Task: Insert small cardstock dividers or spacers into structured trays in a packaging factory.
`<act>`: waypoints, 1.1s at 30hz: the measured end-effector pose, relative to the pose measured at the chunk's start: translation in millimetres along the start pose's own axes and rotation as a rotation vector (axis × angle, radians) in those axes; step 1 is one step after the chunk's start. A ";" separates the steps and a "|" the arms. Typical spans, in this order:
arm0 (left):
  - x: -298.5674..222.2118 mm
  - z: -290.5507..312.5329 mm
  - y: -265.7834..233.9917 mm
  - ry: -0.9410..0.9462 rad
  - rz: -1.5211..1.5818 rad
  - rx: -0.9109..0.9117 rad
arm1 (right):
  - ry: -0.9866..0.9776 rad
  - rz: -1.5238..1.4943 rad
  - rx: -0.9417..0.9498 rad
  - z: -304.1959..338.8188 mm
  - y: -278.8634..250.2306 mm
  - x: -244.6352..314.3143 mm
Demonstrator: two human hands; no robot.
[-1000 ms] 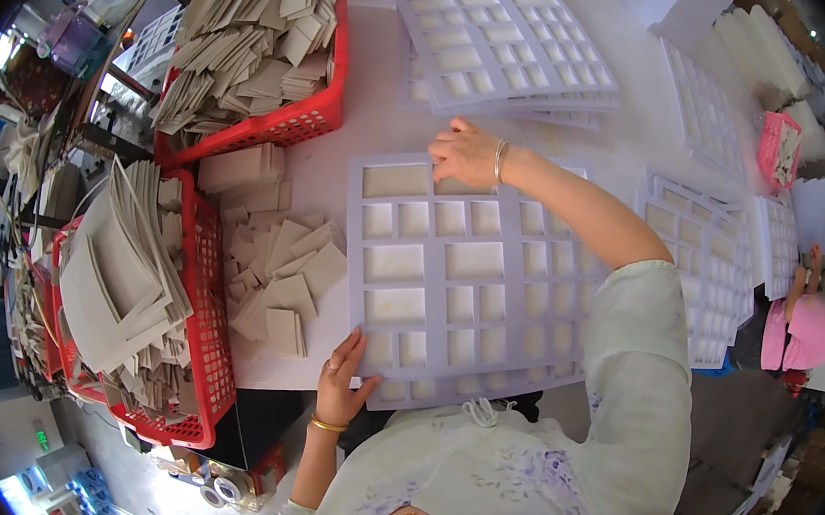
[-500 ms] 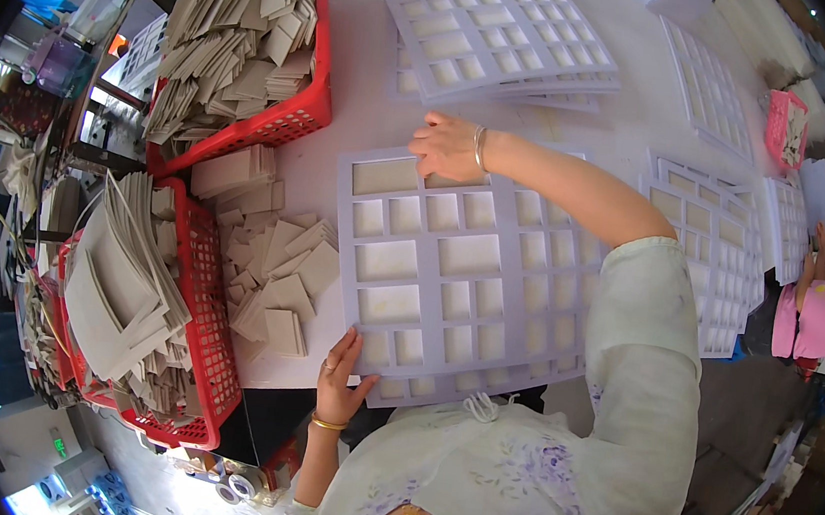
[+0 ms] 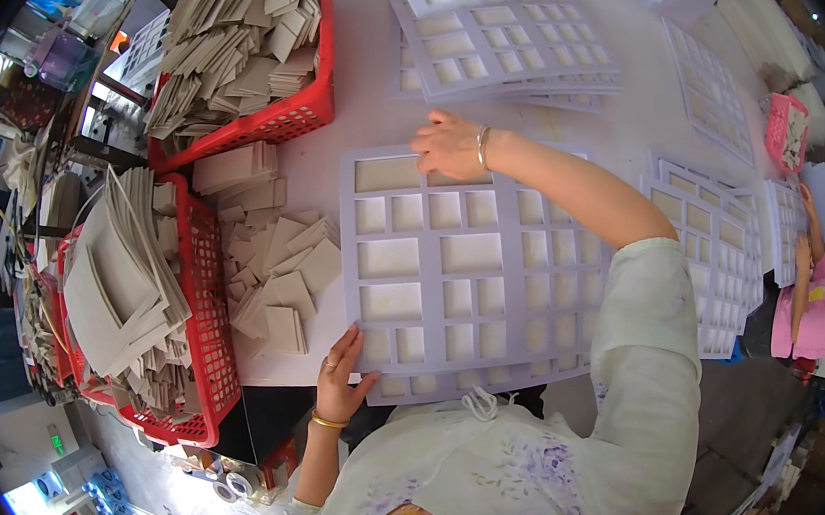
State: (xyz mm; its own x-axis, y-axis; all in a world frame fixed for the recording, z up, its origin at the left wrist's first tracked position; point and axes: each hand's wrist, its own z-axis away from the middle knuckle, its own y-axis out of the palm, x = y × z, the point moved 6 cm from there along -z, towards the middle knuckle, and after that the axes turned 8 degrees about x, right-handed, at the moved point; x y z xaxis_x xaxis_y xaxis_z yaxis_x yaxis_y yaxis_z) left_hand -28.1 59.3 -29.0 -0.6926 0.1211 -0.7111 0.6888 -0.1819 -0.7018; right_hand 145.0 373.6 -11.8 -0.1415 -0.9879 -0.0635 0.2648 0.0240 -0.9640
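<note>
Currently left hand (image 3: 339, 386) spread at grid panel (image 3: 432, 292); right hand (image 3: 452, 146) curled, hold unclear.

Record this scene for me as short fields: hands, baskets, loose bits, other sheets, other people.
Left hand: at near left corner of grid
Right hand: fingers curled, over grid's far part
Baskets: two, red, left, piled with card
Loose pieces: between baskets and grid
More grids: overlapping, beyond right hand
Other person: pink top, far right
</note>
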 end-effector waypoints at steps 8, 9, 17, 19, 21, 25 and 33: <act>-10.9 -6.0 -8.1 -0.034 -0.034 0.042 | 0.620 -0.396 -0.212 65.3 -2.4 -47.3; -12.7 -8.2 -14.4 -0.028 -0.033 0.043 | 0.625 -0.393 -0.212 76.2 3.7 -45.4; -44.7 -75.6 -73.5 0.171 -0.238 -0.146 | 0.974 -1.878 0.025 104.6 63.2 6.9; -60.9 -115.6 -74.2 0.301 -0.210 -0.143 | 1.002 -1.931 0.005 107.8 62.1 12.3; -76.0 -154.5 -66.9 0.362 -0.224 -0.155 | 1.011 -1.983 -0.005 104.1 58.4 20.1; -72.2 -217.4 -35.5 0.380 -0.291 -0.163 | 1.077 -2.000 -0.132 89.4 46.0 31.7; -45.9 -252.8 7.4 0.304 -0.454 -0.071 | 1.106 -2.083 -0.229 88.5 71.5 32.4</act>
State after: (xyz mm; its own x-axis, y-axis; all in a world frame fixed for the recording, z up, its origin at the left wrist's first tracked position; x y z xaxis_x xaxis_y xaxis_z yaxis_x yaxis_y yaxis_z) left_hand 63.0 299.1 -12.4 -0.8377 0.4504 -0.3089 0.3550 0.0191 -0.9347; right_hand 243.7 329.8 -59.9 -0.2557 0.7025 0.6642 -0.9025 -0.4198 0.0966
